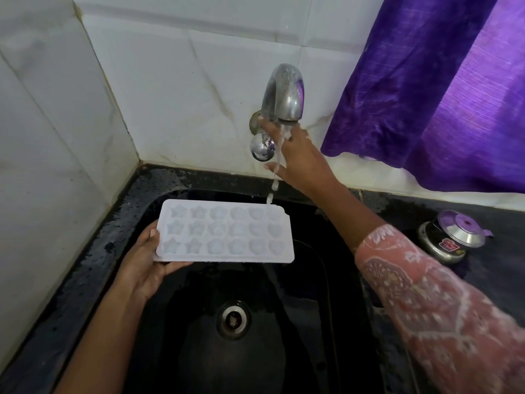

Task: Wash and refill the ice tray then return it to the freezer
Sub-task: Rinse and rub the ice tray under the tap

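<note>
Looking down, my left hand (145, 260) pinches the ice tray (224, 231) by its short end above the sink (284, 351), thumb on top and fingers curled beneath. It seems light, stiff plastic that turns slippery when wet, so the rim is the best hold. Its long axis runs rightward from those fingers, cups up, with the far corner under the water (277, 177). My right hand (295, 157) has its fingers straight and apart at the tap (284, 92).
</note>
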